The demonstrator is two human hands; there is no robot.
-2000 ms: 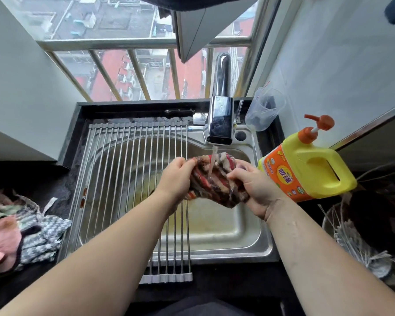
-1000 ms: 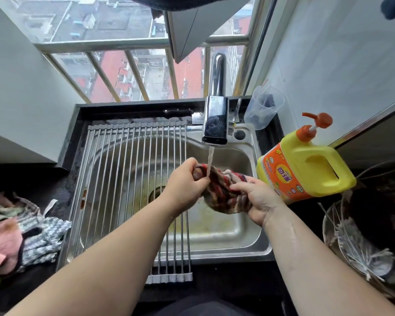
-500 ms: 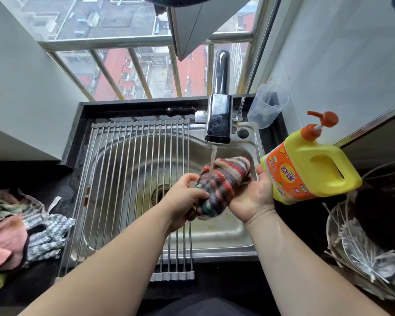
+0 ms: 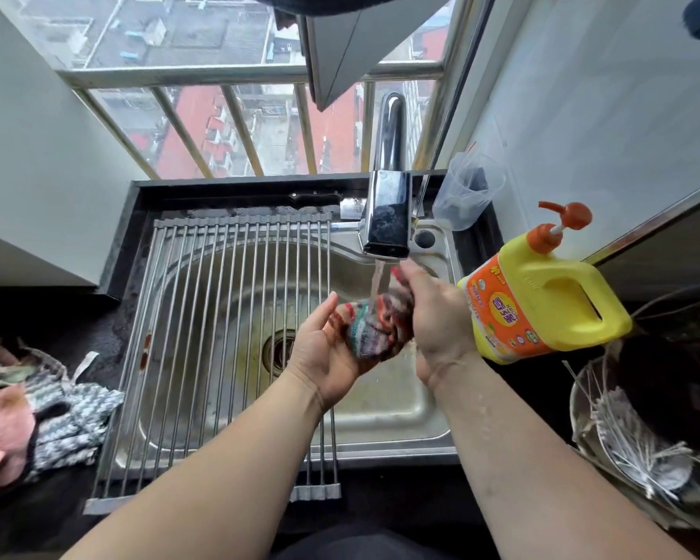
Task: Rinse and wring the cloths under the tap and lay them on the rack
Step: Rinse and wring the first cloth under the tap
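I see the cloth (image 4: 380, 327) striped red, green, white, dark. Jug (image 4: 550, 293) yellow, with orange label and pump. Rack (image 4: 203, 337) and sink (image 4: 380, 418) silver steel. Cloth pile (image 4: 61, 418) on the black surface (image 4: 98, 317): pink, green, one blue-white patterned.

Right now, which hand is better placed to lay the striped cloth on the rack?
Likely left. The left hand holds the striped cloth from below, beside the rack; the right hand is farther, near the yellow bottle.
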